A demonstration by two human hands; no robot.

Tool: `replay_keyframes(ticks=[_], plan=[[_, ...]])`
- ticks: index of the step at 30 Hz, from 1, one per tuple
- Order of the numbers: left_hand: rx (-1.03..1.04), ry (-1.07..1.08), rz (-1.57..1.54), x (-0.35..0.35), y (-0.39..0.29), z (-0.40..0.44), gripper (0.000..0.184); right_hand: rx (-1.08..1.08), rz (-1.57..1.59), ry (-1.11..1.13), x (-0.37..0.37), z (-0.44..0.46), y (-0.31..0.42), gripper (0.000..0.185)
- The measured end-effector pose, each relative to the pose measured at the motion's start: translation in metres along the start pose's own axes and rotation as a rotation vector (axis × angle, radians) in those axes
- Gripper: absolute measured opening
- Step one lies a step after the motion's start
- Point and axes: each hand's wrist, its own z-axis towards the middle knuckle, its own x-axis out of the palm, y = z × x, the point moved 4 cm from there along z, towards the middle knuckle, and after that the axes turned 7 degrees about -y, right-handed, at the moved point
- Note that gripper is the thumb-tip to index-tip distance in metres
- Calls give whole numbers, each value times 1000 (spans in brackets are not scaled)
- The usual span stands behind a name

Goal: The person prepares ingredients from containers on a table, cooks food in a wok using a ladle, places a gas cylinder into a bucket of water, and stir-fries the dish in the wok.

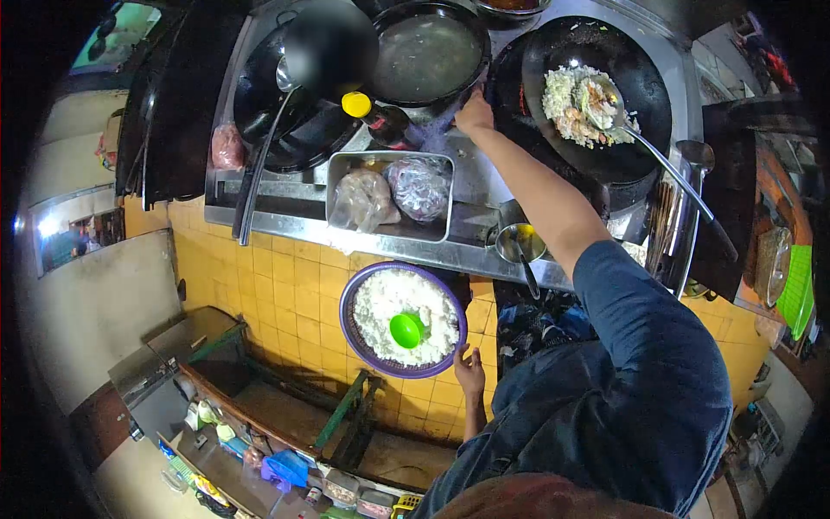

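Note:
My right hand (475, 113) reaches forward, its fingers closed at the near right edge of a dark pan of cloudy liquid (428, 56). Low in the view, my left hand (469, 374) is beside the rim of a purple basket (345, 324), fingers apart, with a fingertip at the rim. White rice (389, 294) fills the basket, and a green bowl (406, 329) lies on it. To the right, a black wok (635, 78) holds rice with bits of other food, and a long-handled ladle (661, 160) rests in it.
On the metal counter (294, 227) stand a tray (328, 195) with plastic bags, a yellow-capped bottle (389, 125), another wok (251, 95) with a long utensil, and a small bowl (529, 240) with a spoon. A cluttered shelf (259, 432) is at the lower left.

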Motion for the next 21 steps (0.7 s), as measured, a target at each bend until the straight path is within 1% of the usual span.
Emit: replay_keyframes(ticks=[2,4,5,7,8,10,11,13,14,15,16,17,19,20,21], plan=[[87,-22,56,1,1,3,37,-20,25,-28,-7,-6,5,54],[66,-8,30,2,0,3,37,23,-2,76,-29,-30,16,50],[45,5,5,3,-2,4,37,19,-4,71,-37,-37,17,50],[47,15,-6,6,-4,8,36,74,147,306,-43,-53,14,61],[46,24,-13,6,-3,10,36,75,143,294,-60,-66,18,61],[54,22,9,6,-8,12,37,139,369,355,-100,-94,36,50],[76,43,-14,7,-5,12,37,137,364,339,-115,-100,34,50],[112,74,-45,6,1,20,37,-44,598,329,-151,-106,34,49],[137,114,38,6,4,25,35,-61,632,414,-185,-109,49,56],[165,154,121,5,0,28,33,-126,615,357,-201,-103,38,57],[184,186,129,5,-3,30,31,-190,596,299,-219,-97,26,59],[194,216,148,6,-19,29,32,-19,508,366,-259,-103,36,59],[217,253,169,3,-60,24,32,59,296,373,-323,-98,11,56],[250,326,209,3,-74,23,31,-35,171,316,-348,-80,-31,54],[282,399,249,4,-84,25,30,-549,-348,-31,-389,-71,-51,49]])
